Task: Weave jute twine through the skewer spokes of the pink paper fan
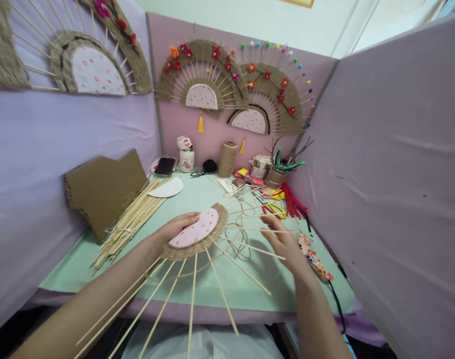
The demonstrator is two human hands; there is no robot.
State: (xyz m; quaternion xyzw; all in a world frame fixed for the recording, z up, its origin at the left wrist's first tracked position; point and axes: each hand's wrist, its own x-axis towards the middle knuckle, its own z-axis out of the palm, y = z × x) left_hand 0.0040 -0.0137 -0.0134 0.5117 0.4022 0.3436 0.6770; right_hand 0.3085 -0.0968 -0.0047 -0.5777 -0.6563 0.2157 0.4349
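A half-round fan piece [197,229] lies tilted above the table, with a pink dotted center. Twine [178,253] is woven in a band along its curved edge, and thin bamboo sticks [192,304] spread out from it like rays. My left hand [178,227] grips the straight side of the center, thumb on top and the other fingers hidden underneath. Among the sticks on the right is my right hand [285,245], its fingers apart; I see nothing held in it. Loose twine [242,243] lies in loops on the table between the fan and that hand.
On the left are a stick bundle [130,219], folded cardboard [103,192] and a white half-circle [169,187]. A twine spool [227,159] stands at the back. Yellow-handled scissors [277,210], red strands [295,203] and a corded floral object [314,258] lie right. Finished fans [201,55] hang behind.
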